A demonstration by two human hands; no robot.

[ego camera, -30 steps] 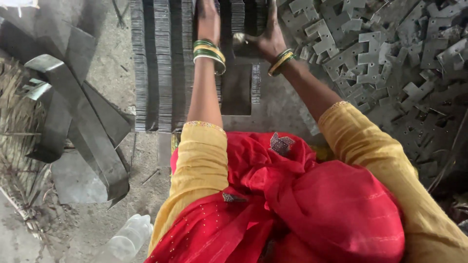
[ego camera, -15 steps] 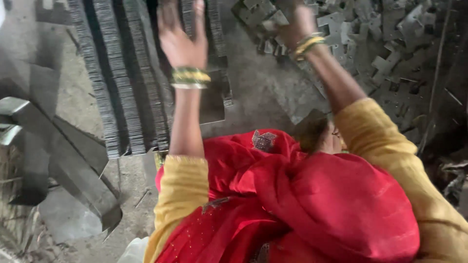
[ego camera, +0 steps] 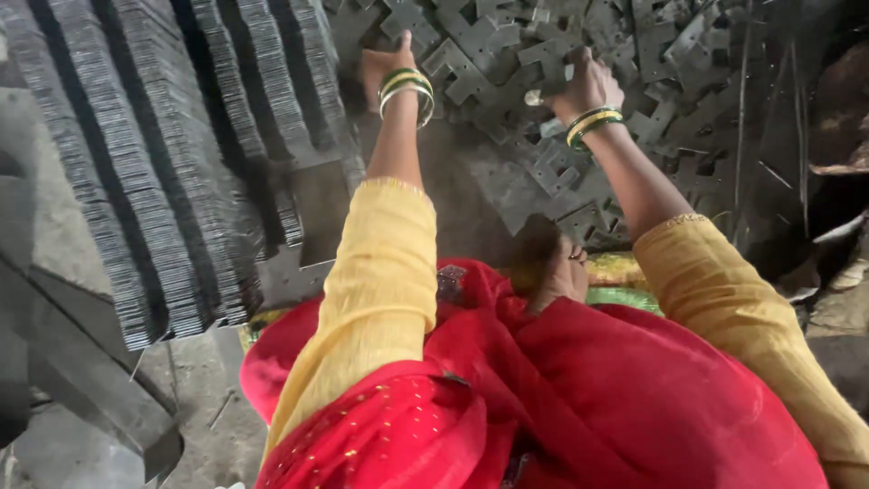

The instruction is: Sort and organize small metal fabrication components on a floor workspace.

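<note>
Soft, even daylight fills the scene, with no single strong source and no hard-edged shadows. The red cloth wrap (ego camera: 579,398) and yellow fabric sleeves (ego camera: 385,272) across the lower half of the frame are the brightest, most saturated areas. The dark grey flat metal cut-outs (ego camera: 507,54) across the top read dim and low in contrast, their outlines merging. The upper right corner sinks into deep shadow. The rows of stacked thin grey metal plates (ego camera: 154,181) at left show faint pale sheen on their edges. Slight motion softness blurs both hands; the frame edges stretch outward.
</note>
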